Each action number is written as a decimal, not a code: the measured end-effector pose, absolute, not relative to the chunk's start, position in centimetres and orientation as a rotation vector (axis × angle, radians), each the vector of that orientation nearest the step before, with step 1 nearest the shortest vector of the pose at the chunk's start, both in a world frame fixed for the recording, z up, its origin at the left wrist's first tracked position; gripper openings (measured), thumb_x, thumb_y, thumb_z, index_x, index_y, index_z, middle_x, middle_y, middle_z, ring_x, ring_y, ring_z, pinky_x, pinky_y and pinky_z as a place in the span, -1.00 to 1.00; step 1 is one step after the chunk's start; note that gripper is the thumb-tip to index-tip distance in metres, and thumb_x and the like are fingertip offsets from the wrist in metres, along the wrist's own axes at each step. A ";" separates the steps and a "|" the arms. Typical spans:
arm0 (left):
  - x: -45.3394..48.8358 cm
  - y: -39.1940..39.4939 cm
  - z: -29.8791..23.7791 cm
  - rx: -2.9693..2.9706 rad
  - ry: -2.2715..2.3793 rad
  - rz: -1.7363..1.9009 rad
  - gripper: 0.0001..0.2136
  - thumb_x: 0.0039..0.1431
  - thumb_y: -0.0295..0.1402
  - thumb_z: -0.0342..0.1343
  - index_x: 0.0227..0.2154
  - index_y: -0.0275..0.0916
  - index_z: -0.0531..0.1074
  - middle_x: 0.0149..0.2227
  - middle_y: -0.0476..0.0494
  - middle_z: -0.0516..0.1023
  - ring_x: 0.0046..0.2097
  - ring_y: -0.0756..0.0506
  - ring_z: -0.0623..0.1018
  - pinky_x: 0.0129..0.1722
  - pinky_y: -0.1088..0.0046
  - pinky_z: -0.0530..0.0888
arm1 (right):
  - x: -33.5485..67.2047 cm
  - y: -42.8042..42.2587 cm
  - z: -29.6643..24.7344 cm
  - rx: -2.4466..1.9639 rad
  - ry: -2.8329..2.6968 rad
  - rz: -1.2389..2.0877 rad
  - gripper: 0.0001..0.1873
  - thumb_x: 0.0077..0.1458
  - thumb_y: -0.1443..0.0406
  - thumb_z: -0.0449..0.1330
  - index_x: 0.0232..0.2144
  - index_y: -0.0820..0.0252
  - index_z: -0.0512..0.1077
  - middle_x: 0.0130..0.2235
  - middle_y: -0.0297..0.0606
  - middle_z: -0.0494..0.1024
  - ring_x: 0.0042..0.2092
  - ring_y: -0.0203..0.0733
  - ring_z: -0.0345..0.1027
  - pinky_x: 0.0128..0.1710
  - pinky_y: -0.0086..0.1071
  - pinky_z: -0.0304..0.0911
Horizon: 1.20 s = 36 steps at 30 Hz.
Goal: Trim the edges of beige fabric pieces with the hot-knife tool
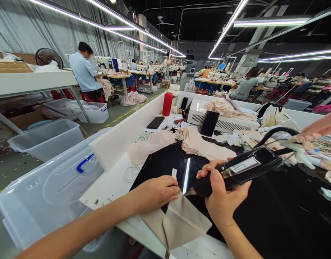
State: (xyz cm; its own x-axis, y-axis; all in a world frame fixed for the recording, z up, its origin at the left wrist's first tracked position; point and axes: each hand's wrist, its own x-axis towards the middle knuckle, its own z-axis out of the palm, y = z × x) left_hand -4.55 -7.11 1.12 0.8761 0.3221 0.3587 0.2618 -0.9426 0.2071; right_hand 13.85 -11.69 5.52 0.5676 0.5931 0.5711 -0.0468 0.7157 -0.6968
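Note:
My left hand has its fingers pressed together on the upper corner of a beige fabric piece, which is folded and hangs over the table's near edge. My right hand is wrapped around a black corded handheld tool with a silver plate on its side. The tool's narrow tip touches or almost touches the fabric, just right of my left fingertips. A small white strip lies beyond my left hand on the glossy black tabletop.
Stacked beige fabric pieces, two phones and a red cylinder are at the back. A vented white machine carries more fabric. Clear plastic bins stand left. The tool's cable arches rightward. Co-workers sit farther away.

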 end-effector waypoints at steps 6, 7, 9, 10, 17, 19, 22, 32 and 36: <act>-5.8 -7.5 1.5 2.879 0.468 0.545 -0.77 0.52 -0.32 -0.02 0.04 -0.25 0.47 0.07 -0.24 0.51 0.03 -0.13 0.55 0.02 0.39 0.54 | 13.7 -11.7 5.7 -0.675 -0.902 0.411 -0.59 0.11 0.41 0.34 -0.09 0.03 0.26 -0.36 -0.49 0.49 -0.47 -0.32 0.40 -0.51 -0.36 0.45; -5.9 -7.6 1.6 2.883 0.467 0.539 -0.77 0.51 -0.32 -0.01 0.06 -0.24 0.47 0.08 -0.25 0.50 0.03 -0.13 0.55 0.01 0.39 0.54 | 13.7 -11.7 5.7 -0.674 -0.904 0.409 -0.60 0.11 0.41 0.34 -0.10 0.03 0.26 -0.36 -0.48 0.49 -0.47 -0.32 0.40 -0.51 -0.36 0.45; -5.9 -7.6 1.5 2.894 0.468 0.530 -0.78 0.49 -0.32 0.04 0.07 -0.22 0.47 0.10 -0.25 0.49 0.03 -0.14 0.56 0.00 0.40 0.54 | 13.7 -11.7 5.7 -0.675 -0.906 0.407 -0.60 0.11 0.41 0.34 -0.10 0.03 0.27 -0.36 -0.48 0.49 -0.47 -0.31 0.40 -0.52 -0.36 0.46; -6.0 -7.5 1.4 2.900 0.467 0.532 -0.79 0.48 -0.33 0.06 0.07 -0.21 0.48 0.11 -0.25 0.49 0.03 -0.14 0.56 0.00 0.40 0.54 | 13.8 -11.7 5.7 -0.675 -0.906 0.406 -0.60 0.11 0.41 0.34 -0.11 0.04 0.27 -0.36 -0.48 0.49 -0.48 -0.31 0.40 -0.52 -0.36 0.46; -6.1 -7.7 1.1 2.907 0.484 0.532 -0.79 0.47 -0.31 0.07 0.06 -0.19 0.49 0.13 -0.24 0.47 0.04 -0.14 0.57 0.02 0.41 0.53 | 13.8 -11.7 5.7 -0.673 -0.905 0.408 -0.63 0.11 0.39 0.35 -0.14 0.04 0.27 -0.36 -0.48 0.49 -0.47 -0.31 0.40 -0.51 -0.36 0.46; -6.2 -7.8 1.1 2.908 0.498 0.522 -0.78 0.48 -0.30 0.05 0.07 -0.18 0.48 0.15 -0.24 0.45 0.04 -0.14 0.56 0.01 0.42 0.53 | 13.8 -11.6 5.8 -0.668 -0.901 0.408 -0.63 0.11 0.39 0.35 -0.13 0.04 0.27 -0.37 -0.48 0.49 -0.47 -0.32 0.40 -0.51 -0.36 0.46; -6.2 -7.9 1.2 2.894 0.501 0.517 -0.78 0.49 -0.29 0.03 0.08 -0.17 0.48 0.14 -0.24 0.45 0.04 -0.14 0.56 0.01 0.43 0.52 | 13.7 -11.6 5.8 -0.675 -0.905 0.415 -0.62 0.11 0.38 0.35 -0.12 0.03 0.26 -0.37 -0.48 0.48 -0.47 -0.32 0.40 -0.52 -0.36 0.45; -6.1 -7.8 1.0 2.900 0.499 0.529 -0.77 0.46 -0.30 0.10 0.09 -0.16 0.50 0.13 -0.26 0.45 0.04 -0.16 0.56 0.04 0.39 0.54 | 13.5 -11.4 5.8 -0.676 -0.916 0.427 -0.65 0.15 0.38 0.34 -0.13 0.03 0.26 -0.37 -0.48 0.49 -0.47 -0.32 0.40 -0.51 -0.36 0.46; -6.1 -8.0 1.0 2.892 0.512 0.539 -0.76 0.44 -0.31 0.12 0.10 -0.14 0.50 0.14 -0.25 0.45 0.05 -0.15 0.56 0.05 0.39 0.54 | 13.2 -10.9 5.8 -0.667 -0.906 0.423 -0.64 0.13 0.37 0.34 -0.15 0.03 0.25 -0.37 -0.49 0.48 -0.47 -0.32 0.40 -0.51 -0.35 0.45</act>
State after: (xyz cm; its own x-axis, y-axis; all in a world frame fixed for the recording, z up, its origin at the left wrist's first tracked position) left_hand -6.11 -7.98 1.05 0.8767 0.3582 0.3209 0.3023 -0.9294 0.2116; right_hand 13.20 -10.93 5.82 0.5573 0.5960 0.5780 -0.0609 0.7236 -0.6875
